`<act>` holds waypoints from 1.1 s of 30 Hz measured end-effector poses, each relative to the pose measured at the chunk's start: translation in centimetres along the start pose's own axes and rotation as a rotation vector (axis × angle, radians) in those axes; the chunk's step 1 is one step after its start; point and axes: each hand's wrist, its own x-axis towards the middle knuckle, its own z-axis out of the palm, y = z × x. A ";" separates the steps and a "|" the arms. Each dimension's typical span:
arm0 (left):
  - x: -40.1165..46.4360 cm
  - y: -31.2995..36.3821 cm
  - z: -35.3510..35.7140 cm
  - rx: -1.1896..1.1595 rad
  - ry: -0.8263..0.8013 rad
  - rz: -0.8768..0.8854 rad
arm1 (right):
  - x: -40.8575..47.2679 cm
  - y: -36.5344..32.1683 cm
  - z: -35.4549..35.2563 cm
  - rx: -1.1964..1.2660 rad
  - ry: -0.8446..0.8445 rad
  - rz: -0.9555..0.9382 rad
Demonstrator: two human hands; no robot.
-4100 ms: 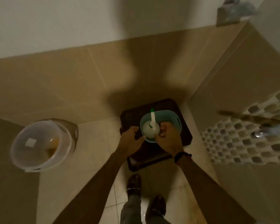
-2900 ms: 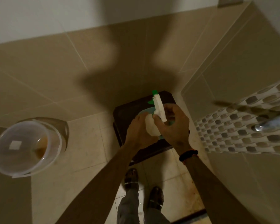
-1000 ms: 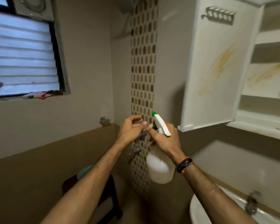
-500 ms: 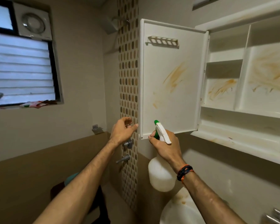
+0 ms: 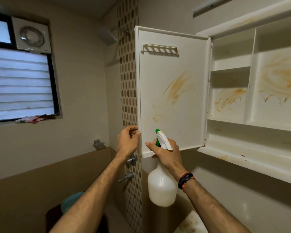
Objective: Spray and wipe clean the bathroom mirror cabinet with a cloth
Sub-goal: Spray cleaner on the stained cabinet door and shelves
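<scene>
Head camera is looking up at the white cabinet [image 5: 252, 91] on the wall, its door [image 5: 171, 91] swung open toward us so that the inner face is showing. We are gripping the free edge of that door low down with our left hand [image 5: 127, 142], fingers curled round the edge. Our right hand [image 5: 166, 153] is clasping the neck of the spray bottle [image 5: 161, 187], with the forefinger reaching forward beside the green trigger; the white nozzle head is pointing up at the door, just in front of its lower part, and the milky bottle body is hanging below the door's bottom edge. Orange-brown smears are showing on the door's inner face and on the back walls of the cabinet's compartments, and smaller marks are lying along its bottom ledge. A small slotted rack [image 5: 160, 50] is sitting near the top of the door. We are seeing no cloth in either hand. To the left, a louvred window [image 5: 20, 83] is glowing beside an exhaust fan [image 5: 31, 37], and a strip of pebble tiles [image 5: 128, 78] is running down the wall behind the door, with taps [image 5: 129, 169] below our left hand.
</scene>
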 end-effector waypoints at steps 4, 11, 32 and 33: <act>-0.1 0.0 0.4 0.040 0.040 -0.006 | 1.2 -0.2 0.5 -0.046 -0.013 -0.059; -0.4 0.5 0.8 0.093 0.073 -0.024 | 2.8 -0.2 0.1 -0.060 -0.050 -0.086; 1.1 5.6 1.6 0.089 0.213 0.002 | 6.2 2.4 -7.6 -0.042 0.017 -0.034; 1.2 5.8 1.7 0.086 0.215 0.005 | 6.4 2.5 -7.9 -0.040 0.032 -0.029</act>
